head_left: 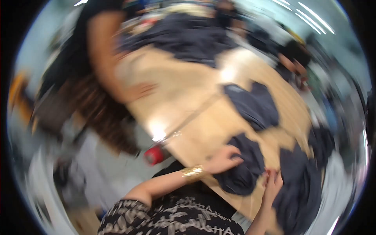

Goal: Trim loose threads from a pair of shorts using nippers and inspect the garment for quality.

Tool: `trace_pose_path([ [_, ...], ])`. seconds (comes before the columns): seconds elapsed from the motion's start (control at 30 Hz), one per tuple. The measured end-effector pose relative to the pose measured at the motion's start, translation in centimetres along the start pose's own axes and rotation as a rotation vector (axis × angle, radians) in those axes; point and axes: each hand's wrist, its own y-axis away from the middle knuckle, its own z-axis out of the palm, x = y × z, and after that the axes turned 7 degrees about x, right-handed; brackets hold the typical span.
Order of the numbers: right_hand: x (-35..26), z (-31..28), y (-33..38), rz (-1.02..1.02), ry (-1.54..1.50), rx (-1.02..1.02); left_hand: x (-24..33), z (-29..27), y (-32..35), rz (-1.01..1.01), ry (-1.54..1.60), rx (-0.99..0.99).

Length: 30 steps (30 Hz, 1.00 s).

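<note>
A dark navy piece of cloth (246,168) lies bunched on the wooden table in front of me. My left hand (224,159), with a gold bracelet at its wrist, rests at the cloth's left edge; thumb and forefinger curve with a gap between them. At the right edge of the same cloth is my right hand (273,181), its fingertips pinched together. Something small and reddish shows at those fingertips, too blurred to name. Close to the right of this hand lies a longer dark cloth (298,188).
Another folded dark cloth (254,105) lies farther off on the table (196,145), and a large dark heap (184,37) covers its far end. A co-worker's arm (105,58) reaches onto the table from the left. A red round object (153,156) sits beside the left edge.
</note>
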Motion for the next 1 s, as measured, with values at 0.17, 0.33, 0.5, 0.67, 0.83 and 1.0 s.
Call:
trace_pose_path([
  [0.17, 4.0, -10.3, 4.1, 0.055, -0.158, 0.46, -1.7, 3.2, -6.0, 0.158, -0.368, -0.335],
  [0.33, 12.8, -18.4, 21.8, 0.375, -0.254, 1.29, -3.3, 8.5, -9.0, 0.389, -0.367, -0.589],
  [0.5, 22.2, -13.1, 45.3, 1.176, 0.001, 1.659, -2.1, 10.6, -11.2, 0.202, -0.354, -0.902],
  [0.67, 24.1, -4.6, 59.5, 1.82, 0.367, 1.444, -4.1, 10.5, -11.5, 0.28, -0.422, -0.785],
  [0.83, 23.3, -3.2, 62.1, 2.091, 0.215, 1.454, 1.2, 10.6, -9.1, 0.26, -0.77, -0.741],
  [1.0, 23.1, -5.4, 59.1, 2.101, 0.172, 1.456, 3.5, 10.8, -7.6, 0.387, -0.63, -0.642],
])
